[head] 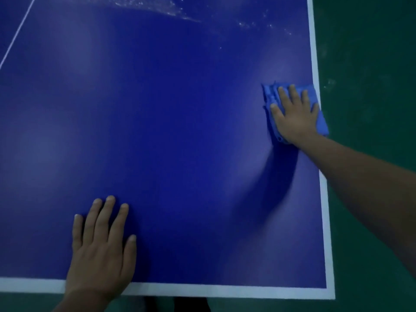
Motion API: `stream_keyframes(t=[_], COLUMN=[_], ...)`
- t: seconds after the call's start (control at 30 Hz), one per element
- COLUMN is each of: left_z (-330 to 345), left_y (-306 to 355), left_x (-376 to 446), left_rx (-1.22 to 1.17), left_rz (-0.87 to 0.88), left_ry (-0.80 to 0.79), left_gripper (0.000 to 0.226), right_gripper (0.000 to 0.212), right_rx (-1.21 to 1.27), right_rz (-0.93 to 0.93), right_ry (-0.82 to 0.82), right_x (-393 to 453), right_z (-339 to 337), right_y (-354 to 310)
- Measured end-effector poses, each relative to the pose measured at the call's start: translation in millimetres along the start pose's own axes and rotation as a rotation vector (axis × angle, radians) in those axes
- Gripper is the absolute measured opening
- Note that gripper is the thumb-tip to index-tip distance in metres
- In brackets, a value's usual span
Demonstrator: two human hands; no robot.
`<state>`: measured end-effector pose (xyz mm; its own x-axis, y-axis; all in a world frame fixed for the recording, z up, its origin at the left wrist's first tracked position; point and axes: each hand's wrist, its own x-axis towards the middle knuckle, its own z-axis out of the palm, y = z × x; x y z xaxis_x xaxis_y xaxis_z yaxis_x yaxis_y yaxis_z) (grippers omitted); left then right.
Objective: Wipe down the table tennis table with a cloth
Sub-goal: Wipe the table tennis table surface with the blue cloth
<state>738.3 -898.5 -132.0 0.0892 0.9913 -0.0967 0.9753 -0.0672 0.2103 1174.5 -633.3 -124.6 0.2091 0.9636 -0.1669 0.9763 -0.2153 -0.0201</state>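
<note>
Cloth [322, 122]: soft, light, bunches easily. Our right hand [292, 114] presses it flat-fingered at the table [180, 109] right edge; left hand [101, 248] flat, bracing.

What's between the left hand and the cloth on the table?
Nothing but bare blue table, per the head view. The left hand lies flat near the near edge; the right hand presses the cloth at the right sideline.

The table tennis table [171, 122] has a smooth, hard blue top with a soft sheen and painted white edge lines. At the upper middle of the frame it glistens with wet streaks [157, 7]. The blue cloth [322, 122] at centre right looks soft and rumpled. The green floor [371, 64] is matt and scuffed.
</note>
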Motion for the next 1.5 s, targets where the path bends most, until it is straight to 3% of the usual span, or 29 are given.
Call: stream_keyframes(t=[0.13, 0.4, 0.57, 0.77, 0.97, 1.03, 1.1, 1.17, 1.23, 1.3, 1.43, 1.5], left_z=[-3.3, -1.7, -0.9, -1.4, -0.1, -0.6, -1.3, -2.8, -5.6, -8.4, -2.5, 6.8], left_y=[2.3, 2.0, 1.5, 5.6, 5.0, 6.4, 7.6, 7.8, 13.0, 27.0, 94.0, 143.5], left_x=[-1.2, -1.7, -1.6, -5.1, -5.5, -4.5, -6.1, -7.7, -10.2, -19.0, -42.7, -41.1], left_rx=[-0.001, -0.004, -0.015, -0.017, -0.012, 0.001, 0.022, 0.054, 0.099, 0.129, 0.033, -0.065], left_rz=[-0.023, -0.020, -0.010, -0.015, -0.032, -0.039, -0.046, -0.060, -0.099, -0.191, -0.326, -0.356], left_ry=[-0.020, -0.017, 0.011, 0.034, 0.053, 0.063, 0.051, 0.044, 0.035, 0.039, 0.072, 0.111], left_gripper=[0.065, 0.067, 0.068, 0.068, 0.065, 0.065, 0.067, 0.068, 0.067, 0.064, 0.063, 0.058], right_gripper=[0.071, 0.062, 0.058, 0.063, 0.062, 0.061, 0.058, 0.054, 0.053, 0.054, 0.060, 0.058], right_rx=[0.038, -0.028, -0.027, -0.037, 0.072, 0.036, 0.011, -0.050, -0.127, -0.159, -0.081, -0.071], right_rz=[-0.002, -0.240, -0.305, -0.248, 0.073, -0.056, -0.414, -0.841, -1.075, -1.010, -0.413, -0.508], right_ry=[0.011, 0.035, 0.068, -0.016, -0.029, -0.003, 0.016, 0.008, -0.027, 0.021, 0.012, 0.041], right_x=[-29.1, -243.7, -323.2, -339.0, -254.7, -253.5, -287.3, -329.0, -331.8, -295.1, -230.4, -256.4], right_z=[9.9, 48.7, 64.4, 58.4, 45.6, 49.3, 55.2, 64.4, 59.2, 47.7, 32.2, 44.9], right_y=[-3.1, -13.9, 11.3, 13.7, -16.4, -46.4, -64.8, -41.2, 14.1, 57.4, 64.0, 56.9])
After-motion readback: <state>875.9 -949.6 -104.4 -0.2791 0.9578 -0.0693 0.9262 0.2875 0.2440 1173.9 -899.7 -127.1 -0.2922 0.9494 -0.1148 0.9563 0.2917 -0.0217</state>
